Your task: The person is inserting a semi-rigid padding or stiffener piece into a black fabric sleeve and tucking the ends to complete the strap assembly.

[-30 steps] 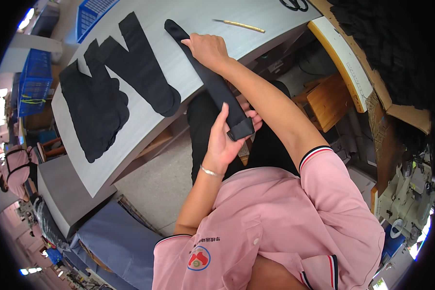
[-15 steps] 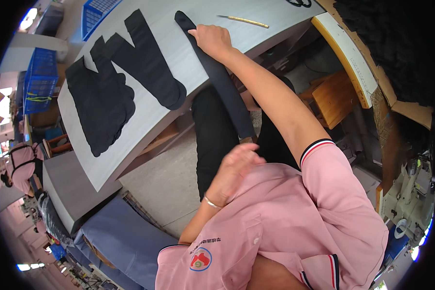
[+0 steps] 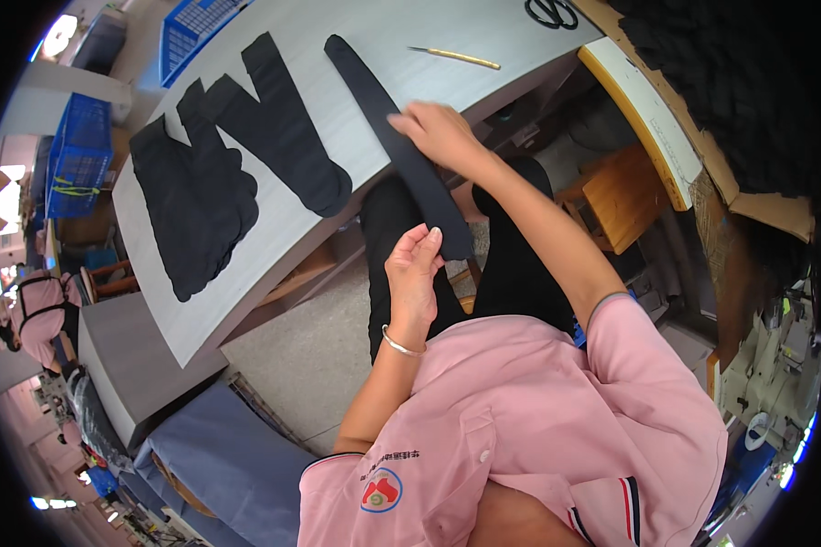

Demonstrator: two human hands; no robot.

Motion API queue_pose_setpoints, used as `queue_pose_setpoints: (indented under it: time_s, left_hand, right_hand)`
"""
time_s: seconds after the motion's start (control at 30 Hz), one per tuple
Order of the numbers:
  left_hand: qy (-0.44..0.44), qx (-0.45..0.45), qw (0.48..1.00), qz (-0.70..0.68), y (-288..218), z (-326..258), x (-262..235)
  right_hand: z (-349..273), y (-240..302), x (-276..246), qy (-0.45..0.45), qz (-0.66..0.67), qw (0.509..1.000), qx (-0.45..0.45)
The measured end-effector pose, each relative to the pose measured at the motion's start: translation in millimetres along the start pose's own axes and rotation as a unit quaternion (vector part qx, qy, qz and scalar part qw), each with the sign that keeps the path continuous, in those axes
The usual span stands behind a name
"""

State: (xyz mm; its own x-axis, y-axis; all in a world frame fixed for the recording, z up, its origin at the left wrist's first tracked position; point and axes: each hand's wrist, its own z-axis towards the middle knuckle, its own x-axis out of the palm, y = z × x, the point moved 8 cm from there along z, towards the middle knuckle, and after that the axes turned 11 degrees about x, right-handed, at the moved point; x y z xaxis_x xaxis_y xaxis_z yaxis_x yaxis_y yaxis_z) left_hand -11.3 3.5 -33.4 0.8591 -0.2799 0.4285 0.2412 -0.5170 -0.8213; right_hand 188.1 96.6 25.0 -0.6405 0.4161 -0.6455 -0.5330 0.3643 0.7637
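At mid-frame, the left grip (image 3: 413,272) pinches the near end of a long black fabric piece (image 3: 420,185). Above, the right grip (image 3: 442,135) overlaps its edge, hold unclear; beyond, a slim golden tool (image 3: 456,57) lies on the surface (image 3: 383,46), top centre.

Of 2 bare hands, the left hand (image 3: 414,266) pinches, thumb uppermost; beyond it the right hand (image 3: 438,135) extends, palm down.

the long, plain black sock (image 3: 413,173) lies slantwise, its rounded far end flat on the pale grey table (image 3: 483,36) and its wider near end reaching out past the edge.
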Motion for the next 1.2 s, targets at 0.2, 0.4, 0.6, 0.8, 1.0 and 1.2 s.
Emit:
queue_pose_setpoints:
  time_s: [0.2, 0.4, 0.6, 0.8, 1.0, 1.2]
  left_hand:
    - [0.071, -0.003, 0.994, -0.086, -4, 21, 17]
    - [0.035, 0.045, 0.996, 0.071, -7, 21, 19]
    - [0.198, 0.455, 0.691, 0.525, -85, 31, 107]
    - [0.194, 0.448, 0.578, 0.654, -70, 109, 103]
    - [0.160, 0.447, 0.581, 0.661, -102, 183, 99]
    - [0.139, 0.451, 0.586, 0.658, -117, 228, 95]
  right_hand:
    - [-114, -51, 2, 0.133, 0.242, 0.947, 0.165]
    - [-128, -63, 0, 0.157, 0.379, 0.859, 0.308]
    - [-115, -80, 9, 0.096, 0.421, 0.890, 0.149]
    - [-129, -58, 11, 0.215, 0.387, 0.863, 0.242]
    - [-153, -61, 14, 0.215, 0.439, 0.831, 0.266]
    - [-180, -75, 4, 0.224, 0.437, 0.820, 0.295]
